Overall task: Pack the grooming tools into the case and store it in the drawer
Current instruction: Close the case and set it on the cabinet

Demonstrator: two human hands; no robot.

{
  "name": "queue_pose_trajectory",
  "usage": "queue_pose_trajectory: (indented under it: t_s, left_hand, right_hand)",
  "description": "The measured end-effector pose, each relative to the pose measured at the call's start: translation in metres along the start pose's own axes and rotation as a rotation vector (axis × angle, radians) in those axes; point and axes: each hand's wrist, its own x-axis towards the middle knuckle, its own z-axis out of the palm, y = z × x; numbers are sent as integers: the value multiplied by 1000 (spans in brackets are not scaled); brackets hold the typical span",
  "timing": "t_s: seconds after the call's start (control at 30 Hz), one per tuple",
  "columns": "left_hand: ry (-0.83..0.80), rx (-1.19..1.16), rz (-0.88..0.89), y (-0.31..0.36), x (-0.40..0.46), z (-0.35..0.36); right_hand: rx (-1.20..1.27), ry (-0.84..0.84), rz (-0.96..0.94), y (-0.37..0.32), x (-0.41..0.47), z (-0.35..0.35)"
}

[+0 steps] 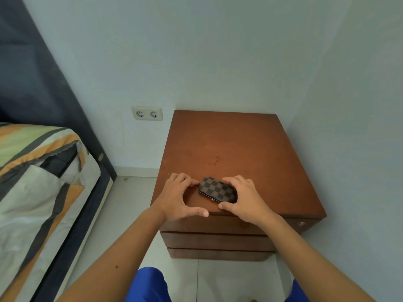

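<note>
The brown nightstand (pixel 239 149) stands in a wall corner, its tabletop bare behind the hands, a bed (pixel 39 171) well apart to the left across open floor. The case (pixel 217 190) lies shut and flat near the tabletop's front edge, above the closed drawers (pixel 216 240). It is a small rounded pouch in brown-and-dark checks with a metal clasp on its near side; its long axis runs left-far to right-near. The left hand (pixel 177 197) spreads wide beside its left end, fingertips about touching; the right hand (pixel 244 198) cups its right end.
</note>
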Motion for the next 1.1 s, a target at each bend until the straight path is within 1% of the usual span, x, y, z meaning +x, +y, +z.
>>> queue_pose_trajectory:
  t_s: [0.17, 0.4, 0.77, 1.1]
  left_hand:
    - [9, -50, -39, 4, 17, 2]
    - [76, -75, -20, 10, 31, 19]
    - [59, -13, 13, 5, 32, 24]
    - [42, -10, 17, 3, 35, 23]
  right_hand:
    - [37, -19, 25, 24, 12, -18]
    - [79, -75, -49, 43, 21, -25]
    - [154, 30, -108, 56, 19, -13]
    - [144, 46, -132, 57, 20, -10]
